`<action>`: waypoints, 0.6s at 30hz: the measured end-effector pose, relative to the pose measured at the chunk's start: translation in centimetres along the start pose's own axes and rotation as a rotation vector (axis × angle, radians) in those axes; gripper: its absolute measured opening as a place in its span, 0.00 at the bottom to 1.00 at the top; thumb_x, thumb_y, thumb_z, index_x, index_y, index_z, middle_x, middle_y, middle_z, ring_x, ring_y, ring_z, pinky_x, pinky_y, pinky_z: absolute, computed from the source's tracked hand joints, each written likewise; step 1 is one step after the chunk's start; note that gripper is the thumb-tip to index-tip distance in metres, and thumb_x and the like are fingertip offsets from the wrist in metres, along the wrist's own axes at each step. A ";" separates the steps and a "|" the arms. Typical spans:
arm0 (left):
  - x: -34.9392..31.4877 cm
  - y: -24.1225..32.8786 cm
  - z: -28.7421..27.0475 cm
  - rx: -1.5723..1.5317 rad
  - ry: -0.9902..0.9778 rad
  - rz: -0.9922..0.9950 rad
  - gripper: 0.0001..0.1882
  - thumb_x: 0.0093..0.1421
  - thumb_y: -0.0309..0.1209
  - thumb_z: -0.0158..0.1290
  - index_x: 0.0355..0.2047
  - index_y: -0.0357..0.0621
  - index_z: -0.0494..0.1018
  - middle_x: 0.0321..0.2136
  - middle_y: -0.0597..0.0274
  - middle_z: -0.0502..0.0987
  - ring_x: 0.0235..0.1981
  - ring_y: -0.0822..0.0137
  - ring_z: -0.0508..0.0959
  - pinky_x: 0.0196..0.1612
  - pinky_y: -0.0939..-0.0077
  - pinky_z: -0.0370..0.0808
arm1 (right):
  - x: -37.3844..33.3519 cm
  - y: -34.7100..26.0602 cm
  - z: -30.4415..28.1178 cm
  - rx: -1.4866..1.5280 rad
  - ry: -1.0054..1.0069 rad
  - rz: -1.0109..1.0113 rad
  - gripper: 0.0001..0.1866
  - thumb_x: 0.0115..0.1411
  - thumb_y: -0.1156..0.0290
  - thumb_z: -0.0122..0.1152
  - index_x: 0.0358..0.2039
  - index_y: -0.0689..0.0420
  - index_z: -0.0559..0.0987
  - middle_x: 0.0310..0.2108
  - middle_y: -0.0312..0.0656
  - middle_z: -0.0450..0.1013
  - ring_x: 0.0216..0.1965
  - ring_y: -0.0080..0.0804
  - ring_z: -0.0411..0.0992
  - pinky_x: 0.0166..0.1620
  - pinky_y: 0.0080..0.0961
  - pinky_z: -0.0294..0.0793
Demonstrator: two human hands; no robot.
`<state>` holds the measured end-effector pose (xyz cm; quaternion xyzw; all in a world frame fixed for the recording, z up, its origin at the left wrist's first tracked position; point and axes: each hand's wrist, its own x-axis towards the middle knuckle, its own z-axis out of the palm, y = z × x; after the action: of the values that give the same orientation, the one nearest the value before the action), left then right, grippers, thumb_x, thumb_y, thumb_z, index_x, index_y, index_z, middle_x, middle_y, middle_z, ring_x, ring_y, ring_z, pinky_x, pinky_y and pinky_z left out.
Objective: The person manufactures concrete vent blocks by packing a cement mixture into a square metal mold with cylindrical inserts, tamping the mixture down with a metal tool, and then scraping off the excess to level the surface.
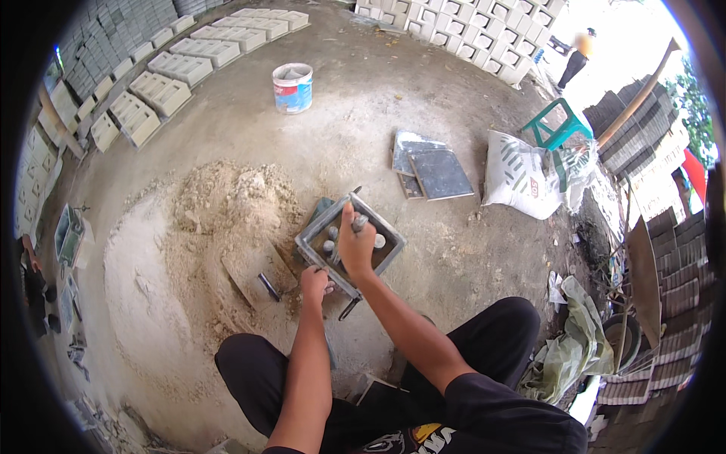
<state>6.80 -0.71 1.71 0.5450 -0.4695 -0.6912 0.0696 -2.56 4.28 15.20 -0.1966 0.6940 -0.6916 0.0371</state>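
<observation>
A square metal mould (pixel 308 251) sits on the ground in front of me, tilted like a diamond, with several short grey round pegs standing inside it. My right hand (pixel 354 246) reaches over the mould, its fingers wrapped round a grey rounded knob (pixel 360 222). At the mould's near left side, my left hand (pixel 314 283) is closed against the rim, its fingertips partly hidden. Just left of that hand lies a trowel with a dark handle (pixel 268 287), its blade in the sandy mix.
A pile of sandy mix (pixel 227 204) spreads to the left. Beyond stands a white-and-blue bucket (pixel 293 88). Flat dark plates (pixel 442 174), a white sack (pixel 522 178) and a green stool (pixel 558 125) are on the right. Moulded blocks (pixel 181 68) line the back; a person (pixel 578 60) stands far right.
</observation>
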 end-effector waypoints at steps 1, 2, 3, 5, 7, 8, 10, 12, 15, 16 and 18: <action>-0.4 -0.2 1.0 0.001 -0.016 -0.022 0.13 0.63 0.32 0.49 0.45 0.38 0.70 0.37 0.55 0.76 0.29 0.60 0.80 0.27 0.68 0.79 | 0.0 1.4 0.0 0.010 0.033 -0.044 0.27 0.64 0.55 0.55 0.15 0.63 0.71 0.10 0.37 0.62 0.16 0.20 0.57 0.20 0.29 0.59; -0.6 -0.9 2.2 0.006 -0.045 -0.021 0.14 0.63 0.32 0.49 0.46 0.38 0.70 0.37 0.55 0.76 0.29 0.60 0.80 0.27 0.68 0.79 | 0.3 3.6 -0.7 -0.084 -0.006 -0.033 0.26 0.64 0.55 0.54 0.18 0.64 0.71 0.11 0.41 0.63 0.17 0.23 0.57 0.22 0.30 0.60; -0.4 -1.3 1.6 0.006 -0.039 -0.014 0.14 0.63 0.32 0.49 0.46 0.37 0.70 0.37 0.55 0.76 0.30 0.60 0.80 0.27 0.68 0.79 | 0.4 3.1 -0.5 -0.154 -0.063 0.011 0.26 0.65 0.54 0.54 0.19 0.64 0.71 0.12 0.42 0.63 0.18 0.24 0.58 0.23 0.30 0.61; 0.2 -1.0 0.1 0.010 -0.039 -0.007 0.16 0.63 0.31 0.49 0.48 0.34 0.67 0.38 0.54 0.75 0.30 0.58 0.80 0.28 0.67 0.79 | 0.4 0.3 0.3 -0.160 -0.115 0.030 0.26 0.65 0.53 0.53 0.20 0.64 0.71 0.13 0.44 0.63 0.18 0.27 0.58 0.25 0.31 0.62; 0.3 -0.6 0.1 0.024 0.033 -0.051 0.14 0.62 0.31 0.50 0.45 0.35 0.70 0.36 0.54 0.77 0.28 0.60 0.81 0.27 0.67 0.78 | -0.2 -1.7 -0.2 -0.061 -0.097 -0.009 0.27 0.65 0.52 0.52 0.20 0.64 0.70 0.14 0.45 0.63 0.19 0.29 0.58 0.26 0.32 0.62; 0.3 -0.3 0.0 0.030 0.070 -0.073 0.14 0.62 0.31 0.51 0.44 0.35 0.71 0.35 0.54 0.78 0.27 0.61 0.81 0.26 0.67 0.78 | 0.2 -1.2 0.3 -0.070 -0.114 -0.051 0.27 0.66 0.52 0.51 0.19 0.64 0.68 0.13 0.43 0.61 0.18 0.28 0.56 0.25 0.32 0.60; 0.7 -0.3 0.6 0.090 -0.010 -0.024 0.19 0.62 0.29 0.50 0.53 0.37 0.64 0.40 0.51 0.75 0.30 0.58 0.80 0.29 0.65 0.79 | 1.5 0.7 -0.4 -0.124 -0.128 -0.135 0.29 0.66 0.51 0.49 0.17 0.63 0.65 0.11 0.38 0.58 0.17 0.24 0.53 0.22 0.32 0.56; 0.6 0.0 1.3 0.111 0.001 -0.005 0.26 0.62 0.26 0.50 0.60 0.41 0.56 0.44 0.48 0.73 0.32 0.56 0.80 0.30 0.63 0.79 | 3.2 1.2 -0.4 -0.139 -0.133 0.038 0.28 0.66 0.52 0.49 0.17 0.62 0.65 0.12 0.39 0.58 0.18 0.26 0.53 0.23 0.33 0.57; -0.1 0.7 0.2 0.071 0.102 -0.018 0.43 0.60 0.20 0.49 0.68 0.57 0.37 0.50 0.44 0.69 0.32 0.54 0.80 0.28 0.64 0.79 | 2.9 -1.0 -0.2 -0.143 -0.025 0.044 0.28 0.66 0.52 0.49 0.18 0.63 0.67 0.14 0.43 0.61 0.18 0.31 0.55 0.25 0.34 0.60; 0.4 0.6 0.7 0.080 0.110 0.000 0.45 0.58 0.20 0.50 0.68 0.58 0.37 0.49 0.45 0.70 0.30 0.56 0.79 0.26 0.65 0.78 | 3.1 0.2 -0.7 -0.136 -0.041 0.035 0.28 0.66 0.51 0.49 0.18 0.63 0.66 0.14 0.42 0.61 0.19 0.31 0.55 0.26 0.34 0.60; 1.1 0.6 1.5 0.096 0.126 0.036 0.47 0.55 0.20 0.51 0.69 0.61 0.38 0.48 0.48 0.72 0.25 0.61 0.78 0.22 0.69 0.78 | 4.0 1.6 -1.0 -0.123 -0.074 0.015 0.28 0.66 0.51 0.50 0.18 0.63 0.66 0.14 0.42 0.61 0.19 0.30 0.56 0.26 0.34 0.60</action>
<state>4.90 -0.91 1.31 0.5815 -0.5066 -0.6308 0.0853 -6.89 3.88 14.55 -0.2187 0.7347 -0.6397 0.0559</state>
